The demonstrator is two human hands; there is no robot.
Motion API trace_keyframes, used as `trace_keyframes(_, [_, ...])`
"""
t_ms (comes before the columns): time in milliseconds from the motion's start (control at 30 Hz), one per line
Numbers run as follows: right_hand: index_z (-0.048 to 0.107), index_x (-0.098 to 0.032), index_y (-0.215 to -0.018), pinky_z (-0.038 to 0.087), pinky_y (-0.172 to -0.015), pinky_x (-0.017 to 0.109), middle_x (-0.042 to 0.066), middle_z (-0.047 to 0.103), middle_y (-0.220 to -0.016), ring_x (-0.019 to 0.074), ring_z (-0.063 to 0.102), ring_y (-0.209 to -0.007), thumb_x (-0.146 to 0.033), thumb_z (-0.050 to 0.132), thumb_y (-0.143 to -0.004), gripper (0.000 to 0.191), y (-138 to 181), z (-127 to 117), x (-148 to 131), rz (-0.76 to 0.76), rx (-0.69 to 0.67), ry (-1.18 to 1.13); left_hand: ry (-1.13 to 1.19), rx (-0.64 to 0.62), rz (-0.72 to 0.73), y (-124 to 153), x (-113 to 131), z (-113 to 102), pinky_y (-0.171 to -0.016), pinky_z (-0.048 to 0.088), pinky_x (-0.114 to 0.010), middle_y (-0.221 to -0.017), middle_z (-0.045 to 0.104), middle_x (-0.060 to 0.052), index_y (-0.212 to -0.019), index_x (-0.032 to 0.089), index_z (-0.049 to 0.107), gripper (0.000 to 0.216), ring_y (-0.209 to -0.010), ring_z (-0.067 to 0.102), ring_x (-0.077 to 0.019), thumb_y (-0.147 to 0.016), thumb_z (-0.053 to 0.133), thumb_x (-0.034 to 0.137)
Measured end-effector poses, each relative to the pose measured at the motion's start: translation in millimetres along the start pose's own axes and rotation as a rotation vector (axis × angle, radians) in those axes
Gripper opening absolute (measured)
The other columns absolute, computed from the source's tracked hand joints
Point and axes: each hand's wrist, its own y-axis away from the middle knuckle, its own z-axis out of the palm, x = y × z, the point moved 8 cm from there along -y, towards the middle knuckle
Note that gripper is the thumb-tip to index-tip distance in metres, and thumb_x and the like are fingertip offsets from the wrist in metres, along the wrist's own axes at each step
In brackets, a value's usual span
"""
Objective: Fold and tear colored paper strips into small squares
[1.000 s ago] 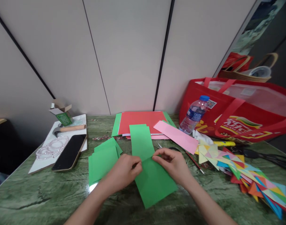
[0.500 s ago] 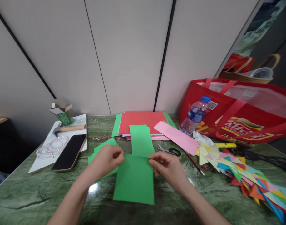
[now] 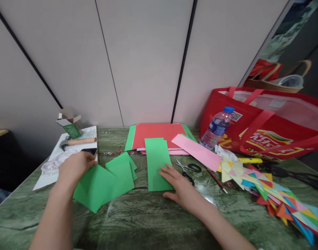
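Pinching a green square point(image 3: 94, 190), the left hand point(image 3: 75, 167) holds it partly over a green pile point(image 3: 124, 176). The right hand point(image 3: 182, 190), loosely spread, lies over green strips point(image 3: 157, 158) beside scissors point(image 3: 184, 167).

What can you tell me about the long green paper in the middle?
The long green paper is a plain, matte rectangle; an offset far-right corner suggests another layer beneath. It lies on the table, running front to back, its far end over the red sheet. The right hand seems to touch its right edge.
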Motion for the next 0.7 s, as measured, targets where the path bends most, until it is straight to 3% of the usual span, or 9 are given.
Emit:
trace_keyframes(100, [0.048,-0.014,-0.124,0.027,-0.105,0.043,0.014,0.042,-0.134,0.0255,0.030,-0.128,-0.010,0.067,-0.065,0.062,0,6,2,0.070,-0.108,0.047,-0.237,0.110,-0.112,-1,-14,-10,-0.061,0.037,-0.037,-0.091,0.063,-0.013,-0.107,0.018,0.053,0.043,-0.087,0.056,-0.0371,-0.073,0.047,0.043])
trace_keyframes(167, [0.049,-0.012,-0.123,0.029,-0.105,0.041,0.014,0.043,-0.133,0.0250,0.034,-0.126,-0.009,0.064,-0.068,0.057,0,7,2,0.095,-0.164,0.067,-0.258,0.083,-0.161,-5,-24,-4,-0.062,0.039,-0.038,-0.100,0.060,-0.018,-0.118,0.013,0.042,0.055,-0.092,0.054,-0.0394,-0.073,0.048,0.043])
trace_keyframes(333, [0.052,-0.011,-0.121,0.028,-0.105,0.035,0.013,0.045,-0.132,0.0232,0.037,-0.124,-0.007,0.059,-0.072,0.049,-1,6,-2,0.107,-0.216,0.088,-0.218,-0.035,-0.258,-13,-40,24,-0.066,0.042,-0.042,-0.109,0.051,-0.025,-0.121,0.011,0.037,0.063,-0.096,0.052,-0.0410,-0.071,0.047,0.049])
trace_keyframes(567, [0.057,-0.012,-0.115,0.031,-0.103,0.036,0.014,0.047,-0.130,0.0240,0.039,-0.123,-0.011,0.058,-0.074,0.041,0,7,0,0.073,-0.186,0.086,-0.175,0.055,-0.365,-18,-45,35,-0.078,0.036,-0.054,-0.116,0.042,-0.029,-0.123,0.012,0.036,0.062,-0.111,0.038,-0.0452,-0.073,0.044,0.047])
trace_keyframes(700, [0.065,-0.016,-0.095,0.037,-0.099,0.038,0.012,0.055,-0.122,0.0235,0.046,-0.117,-0.009,0.053,-0.077,0.022,-2,2,-7,-0.005,-0.113,0.115,-0.092,0.039,-0.287,-21,-45,39,-0.073,0.033,-0.062,-0.119,0.036,-0.035,-0.122,0.008,0.034,0.068,-0.111,0.034,-0.0519,-0.071,0.043,0.053])
